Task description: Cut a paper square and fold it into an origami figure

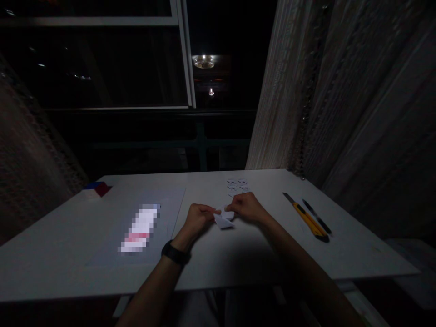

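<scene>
Between my two hands is a small piece of folded white paper, held just above the white table. My left hand pinches its left edge, with a dark watch on that wrist. From the other side, my right hand grips the paper's upper right part between thumb and fingers. Part of the paper is hidden behind the fingertips. Just beyond my right hand lie several small white paper pieces with dark marks, set out in rows.
A yellow utility knife, blade showing, lies on the right beside a dark pen. On the left, a bright pixelated screen rests on a large paper sheet. A coloured cube sits at the far left. Curtains hang behind.
</scene>
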Demonstrator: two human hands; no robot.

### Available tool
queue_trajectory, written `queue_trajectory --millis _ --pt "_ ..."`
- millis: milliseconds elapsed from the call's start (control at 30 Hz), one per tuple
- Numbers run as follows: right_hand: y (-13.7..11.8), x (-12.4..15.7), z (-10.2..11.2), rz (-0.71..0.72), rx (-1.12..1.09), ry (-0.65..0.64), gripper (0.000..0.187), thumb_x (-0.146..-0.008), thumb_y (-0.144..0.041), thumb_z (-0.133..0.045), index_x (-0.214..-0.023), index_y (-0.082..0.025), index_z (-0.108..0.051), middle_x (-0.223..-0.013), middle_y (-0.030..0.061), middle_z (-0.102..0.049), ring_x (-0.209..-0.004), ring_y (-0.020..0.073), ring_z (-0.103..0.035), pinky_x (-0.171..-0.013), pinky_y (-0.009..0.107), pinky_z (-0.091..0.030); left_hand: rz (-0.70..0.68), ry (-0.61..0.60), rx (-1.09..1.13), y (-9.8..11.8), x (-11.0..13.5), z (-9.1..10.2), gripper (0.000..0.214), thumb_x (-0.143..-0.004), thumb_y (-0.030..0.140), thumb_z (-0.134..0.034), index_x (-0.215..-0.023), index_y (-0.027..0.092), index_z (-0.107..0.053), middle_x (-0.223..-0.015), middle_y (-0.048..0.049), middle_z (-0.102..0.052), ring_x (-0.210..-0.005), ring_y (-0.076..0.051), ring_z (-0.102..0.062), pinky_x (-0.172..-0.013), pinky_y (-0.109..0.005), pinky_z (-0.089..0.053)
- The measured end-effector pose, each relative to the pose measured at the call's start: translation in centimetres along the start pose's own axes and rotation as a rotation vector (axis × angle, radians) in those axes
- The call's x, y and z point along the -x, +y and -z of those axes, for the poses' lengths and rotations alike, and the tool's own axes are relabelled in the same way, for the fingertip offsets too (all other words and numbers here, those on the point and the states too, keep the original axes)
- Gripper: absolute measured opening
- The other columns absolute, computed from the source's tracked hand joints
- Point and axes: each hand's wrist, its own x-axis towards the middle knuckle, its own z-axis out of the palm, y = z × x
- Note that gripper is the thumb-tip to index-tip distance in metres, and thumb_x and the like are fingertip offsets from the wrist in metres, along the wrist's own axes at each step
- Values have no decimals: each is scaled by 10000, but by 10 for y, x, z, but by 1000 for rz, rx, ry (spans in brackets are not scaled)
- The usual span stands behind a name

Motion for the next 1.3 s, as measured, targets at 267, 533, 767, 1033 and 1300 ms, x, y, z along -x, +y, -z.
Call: queue_trajectory --millis 267,533,767,1033,1300 --pt "-4 0 13 103 -10 240 378 -722 -446 -545 -486 -153 -515 -438 -23 -487 -436 80 -421 -466 205 -341 16 36 110 1 -2 5 168 -499 239 -733 -561 91 -683 -501 -60 -615 -463 -119 -516 -482 -237 -373" --pt "-1 1 -12 147 -114 31 302 -699 -410 -593 -577 -133 -599 -509 -4 -546 -489 98 -473 -473 209 -354 48 -88 72 3 1 2 215 -512 286 -738 -555 84 -676 -509 -60 -607 -469 -112 -500 -486 -236 -359" --pt "-3 2 -10 138 -199 -1 294 -677 -402 -616 -594 -120 -618 -520 -1 -560 -488 95 -479 -480 213 -368 3 -121 -46 5 2 1 307 -560 387 -707 -569 83 -675 -521 -54 -606 -490 -110 -477 -509 -240 -338" --pt "-1 3 -15 91 -259 -2 291 -630 -410 -645 -608 -121 -621 -537 9 -581 -497 106 -500 -493 233 -390 1 -114 -60 3 1 0 295 -534 372 -730 -611 91 -687 -576 -67 -638 -530 -131 -521 -541 -246 -367" --pt "3 1 -27 103 -166 66 169 -656 -306 -615 -609 -144 -598 -563 -8 -567 -535 107 -489 -515 237 -388 -53 -102 -183 -2 0 1 298 -564 385 -698 -568 88 -676 -526 -55 -608 -477 -117 -480 -482 -236 -343"
